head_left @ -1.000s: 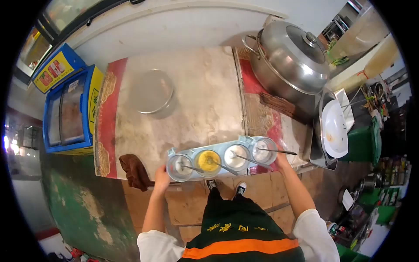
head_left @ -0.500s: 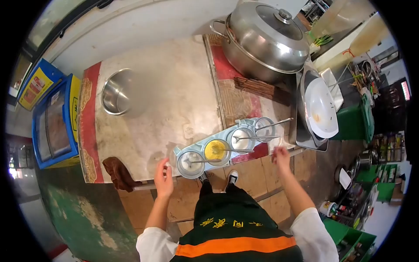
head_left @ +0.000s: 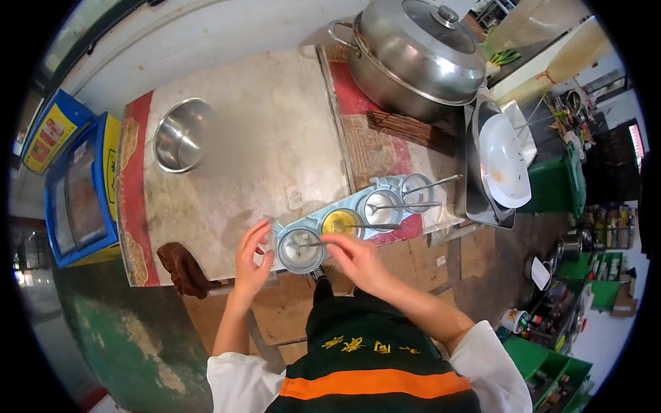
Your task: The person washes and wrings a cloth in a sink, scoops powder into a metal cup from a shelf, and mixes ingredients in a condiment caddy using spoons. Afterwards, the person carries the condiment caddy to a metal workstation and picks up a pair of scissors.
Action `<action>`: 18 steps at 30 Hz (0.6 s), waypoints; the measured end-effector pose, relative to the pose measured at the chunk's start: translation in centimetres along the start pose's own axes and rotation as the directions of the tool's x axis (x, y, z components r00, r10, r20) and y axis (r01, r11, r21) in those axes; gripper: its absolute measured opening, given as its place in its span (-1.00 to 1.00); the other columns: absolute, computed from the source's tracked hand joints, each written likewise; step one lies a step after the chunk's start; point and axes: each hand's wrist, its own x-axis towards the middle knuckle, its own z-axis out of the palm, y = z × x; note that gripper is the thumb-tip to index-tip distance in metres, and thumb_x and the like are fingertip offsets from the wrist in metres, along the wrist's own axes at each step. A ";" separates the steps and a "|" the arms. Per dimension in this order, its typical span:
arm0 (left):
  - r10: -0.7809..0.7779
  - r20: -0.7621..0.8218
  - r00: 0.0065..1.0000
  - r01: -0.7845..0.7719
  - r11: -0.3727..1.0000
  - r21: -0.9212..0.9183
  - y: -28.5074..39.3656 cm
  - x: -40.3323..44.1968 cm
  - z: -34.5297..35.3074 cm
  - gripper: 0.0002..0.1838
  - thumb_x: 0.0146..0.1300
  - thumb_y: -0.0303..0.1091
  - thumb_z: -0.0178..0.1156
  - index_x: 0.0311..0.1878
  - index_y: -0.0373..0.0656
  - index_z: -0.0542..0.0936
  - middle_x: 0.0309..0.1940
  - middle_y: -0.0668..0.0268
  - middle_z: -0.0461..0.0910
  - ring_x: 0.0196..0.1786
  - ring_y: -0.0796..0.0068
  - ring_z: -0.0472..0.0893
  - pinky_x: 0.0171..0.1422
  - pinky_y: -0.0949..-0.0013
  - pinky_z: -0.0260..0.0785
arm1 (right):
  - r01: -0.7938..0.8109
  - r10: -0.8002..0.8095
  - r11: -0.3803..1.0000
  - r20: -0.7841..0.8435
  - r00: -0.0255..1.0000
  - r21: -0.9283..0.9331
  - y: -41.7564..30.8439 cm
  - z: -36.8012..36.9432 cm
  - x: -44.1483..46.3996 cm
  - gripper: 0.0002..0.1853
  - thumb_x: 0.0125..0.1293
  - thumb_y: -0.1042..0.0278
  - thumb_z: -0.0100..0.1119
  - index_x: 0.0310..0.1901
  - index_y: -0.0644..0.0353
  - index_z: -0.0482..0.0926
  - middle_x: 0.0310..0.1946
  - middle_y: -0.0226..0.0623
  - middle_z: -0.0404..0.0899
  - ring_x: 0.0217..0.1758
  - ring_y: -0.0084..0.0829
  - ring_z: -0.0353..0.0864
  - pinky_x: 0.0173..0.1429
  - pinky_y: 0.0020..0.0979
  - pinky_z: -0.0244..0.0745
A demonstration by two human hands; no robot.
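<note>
A light-blue rack [head_left: 290, 226] holds several round seasoning jars along the table's near edge. In the leftmost jar [head_left: 301, 266] lies a white substance, and a spoon [head_left: 311, 244] sticks out to the right. The fingers of my right hand [head_left: 358, 261] are closed on that spoon's handle. Just left of the same jar, my left hand [head_left: 253, 263] has its fingers apart and holds nothing; I cannot tell whether it touches the jar. Yellow powder fills the second jar [head_left: 339, 220], white powder the third jar [head_left: 381, 215]. A fourth jar [head_left: 416, 184] stands at the right end.
A steel bowl [head_left: 180, 141] sits at the table's far left, a brown cloth [head_left: 180, 267] at its near left corner. Dark sticks [head_left: 413, 131] lie before a large lidded pot [head_left: 420, 62]. A white basin [head_left: 502, 155] rests in a metal tray at right.
My right hand has moved left from beyond the rack's right end to the leftmost jar's spoon and closed on it. My left hand has shifted slightly up and left. The view has shifted a little.
</note>
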 end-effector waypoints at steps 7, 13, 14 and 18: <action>-0.075 -0.046 0.996 0.074 0.997 -0.027 -0.5 -2.0 0.0 -0.52 -0.14 -0.65 0.00 -0.03 -0.20 0.39 0.02 0.23 0.32 -0.28 0.54 0.38 -0.28 0.55 0.29 | 0.520 -0.491 0.729 0.189 0.851 -0.445 -0.9 -1.5 -1.5 -0.80 -0.01 0.60 0.08 -0.27 0.31 0.43 -0.49 -0.19 0.46 -0.45 -0.23 0.48 -0.39 -0.38 0.39; -0.112 -0.068 0.991 0.112 0.994 -0.009 -0.9 -3.2 0.4 -0.53 -0.14 -0.65 0.00 -0.04 -0.20 0.39 0.02 0.22 0.32 -0.28 0.53 0.39 -0.28 0.54 0.30 | 0.434 -0.451 0.775 0.080 0.889 -0.460 -0.2 -0.7 -1.4 -0.82 -0.02 0.64 0.07 -0.31 0.32 0.44 -0.52 -0.18 0.47 -0.49 -0.28 0.49 -0.45 -0.42 0.39; -0.114 -0.068 0.991 0.114 0.993 -0.009 -0.9 -3.4 0.3 -0.53 -0.14 -0.65 0.00 -0.04 -0.20 0.39 0.02 0.22 0.32 -0.28 0.53 0.39 -0.28 0.54 0.30 | 0.385 -0.393 0.796 0.084 0.916 -0.467 -0.1 -0.7 -1.4 -0.84 0.01 0.61 0.06 -0.30 0.34 0.43 -0.49 -0.15 0.48 -0.44 -0.26 0.51 -0.40 -0.41 0.41; -0.128 -0.093 0.987 0.128 0.992 -0.007 -1.2 -3.7 0.3 -0.53 -0.15 -0.65 0.02 -0.05 -0.19 0.41 -0.01 0.22 0.34 -0.31 0.51 0.40 -0.32 0.54 0.30 | 0.238 -0.273 0.884 -0.031 0.962 -0.402 0.9 -0.5 -1.3 -0.88 0.06 0.59 0.02 -0.32 0.34 0.43 -0.55 -0.17 0.48 -0.49 -0.31 0.52 -0.43 -0.43 0.41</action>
